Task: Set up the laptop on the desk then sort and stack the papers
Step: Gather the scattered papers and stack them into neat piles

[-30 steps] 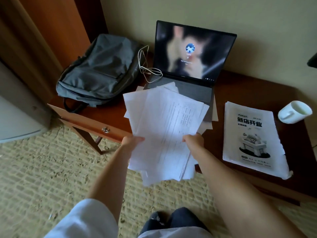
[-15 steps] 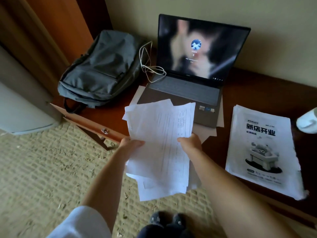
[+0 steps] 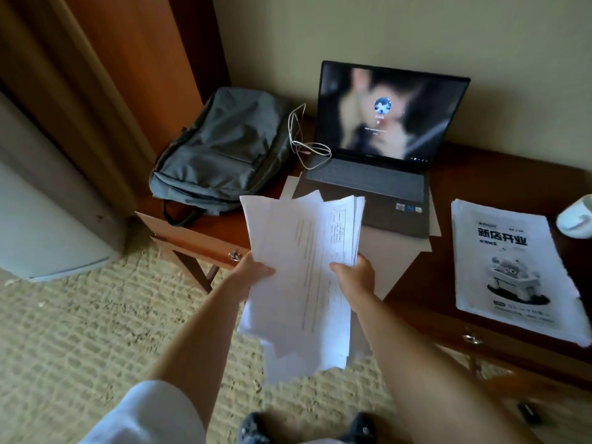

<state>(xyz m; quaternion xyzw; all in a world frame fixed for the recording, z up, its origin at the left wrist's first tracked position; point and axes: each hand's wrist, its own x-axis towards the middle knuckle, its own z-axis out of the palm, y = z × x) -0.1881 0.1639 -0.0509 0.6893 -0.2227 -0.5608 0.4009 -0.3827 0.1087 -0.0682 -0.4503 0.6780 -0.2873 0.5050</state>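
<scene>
Holding a loose sheaf of papers in both hands over the front edge of the table. Left hand grips the sheaf's left edge, thumb on top; right hand grips the right edge the same way, fingers curled underneath and hidden. Sheets are uneven, corners fanned out at top and bottom, lower end hanging past the table edge above the carpet. Laptop sits open on the table against the wall, screen lit, a few sheets tucked under its front. White cable loops at its left side, touching the keyboard corner. Grey backpack lies flat on the table's left end, just beside the laptop. Printed stack of papers with a black headline lies on the table to the right, well apart from my hands. White mug beyond it at the frame edge, partly cut off.
</scene>
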